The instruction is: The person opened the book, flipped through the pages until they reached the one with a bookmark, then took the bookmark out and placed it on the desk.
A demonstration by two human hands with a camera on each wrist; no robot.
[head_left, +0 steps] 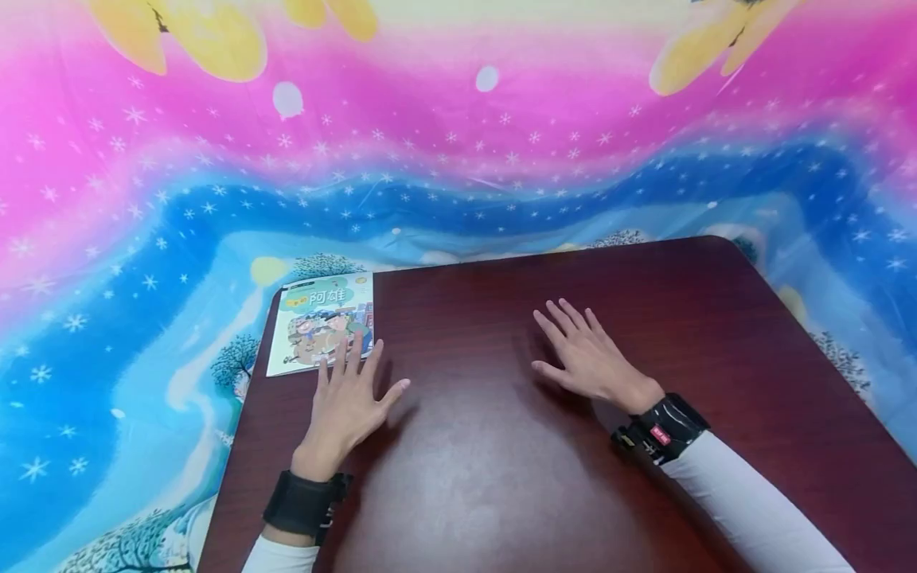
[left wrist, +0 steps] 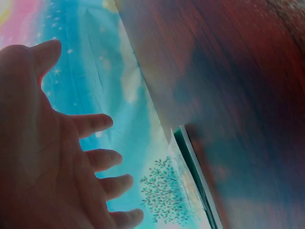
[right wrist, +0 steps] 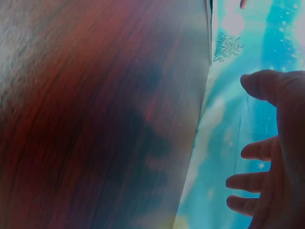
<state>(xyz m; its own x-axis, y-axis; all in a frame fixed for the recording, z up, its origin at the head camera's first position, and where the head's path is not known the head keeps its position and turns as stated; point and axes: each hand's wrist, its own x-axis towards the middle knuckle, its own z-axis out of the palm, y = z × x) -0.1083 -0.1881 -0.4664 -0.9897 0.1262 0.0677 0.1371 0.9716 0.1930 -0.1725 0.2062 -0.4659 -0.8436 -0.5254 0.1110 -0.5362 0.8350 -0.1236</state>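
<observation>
A thin picture book (head_left: pixel 301 350) with a white and green illustrated cover lies at the far left corner of the dark wooden table (head_left: pixel 458 318). My left hand (head_left: pixel 347 410) is held over the table with its fingers spread, the fingertips overlapping the book's lower edge in the head view. In the left wrist view the book's edge (left wrist: pixel 198 174) shows beyond the fingers, with a gap between. To the right, my right hand (head_left: pixel 595 362) hovers palm down above bare wood, fingers straight and holding nothing. Both hands cast shadows on the tabletop.
A cloth backdrop (head_left: pixel 458 159) printed with pink sky, blue bands, snowflakes and trees hangs behind and left of the table. Black wrist straps, the left strap (head_left: pixel 304 501) and the right strap (head_left: pixel 669 427), sit on both arms over white sleeves.
</observation>
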